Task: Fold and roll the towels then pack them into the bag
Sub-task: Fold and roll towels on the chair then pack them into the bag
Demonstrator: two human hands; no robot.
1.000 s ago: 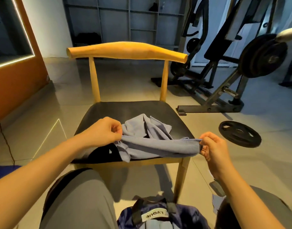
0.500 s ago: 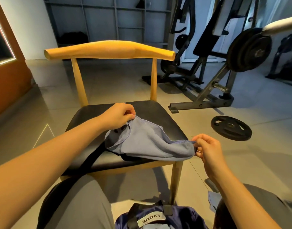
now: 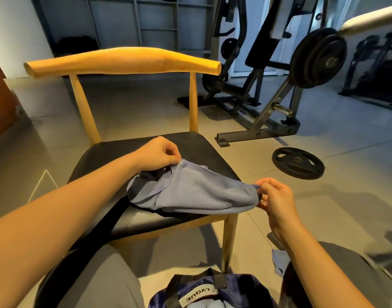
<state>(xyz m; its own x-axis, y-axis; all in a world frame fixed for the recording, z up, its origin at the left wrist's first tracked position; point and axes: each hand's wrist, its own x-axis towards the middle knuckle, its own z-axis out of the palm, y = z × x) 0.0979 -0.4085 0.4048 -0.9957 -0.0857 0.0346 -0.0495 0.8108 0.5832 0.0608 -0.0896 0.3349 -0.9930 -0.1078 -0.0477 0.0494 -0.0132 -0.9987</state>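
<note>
On the chair (image 3: 124,150) seat, the towel (image 3: 190,192) is being drawn out between two pinch grips. The left hand (image 3: 155,155) is pinching the far corner between thumb and fingertips, with the other fingers curled. The right hand (image 3: 275,196) is pinching the stitched hem just off the seat's right front corner.

Compared with one second ago, the left hand is now lying further in over the seat, and the crumpled folds are giving way to one smooth, sagging span. Only the left end is bunching still. Judgement: the towel is being opened and squared for its first fold. Rolling and packing are not yet begun.

The towel is a soft, limp, pale blue pile cloth with a sewn edge, and it is draping under its own weight. The seat is dark, smooth and slightly glossy. The frame is light wood with a curved top rail. The bag (image 3: 212,292) is lying on the floor between the knees: glossy navy fabric, black webbing straps and a white label.
</note>
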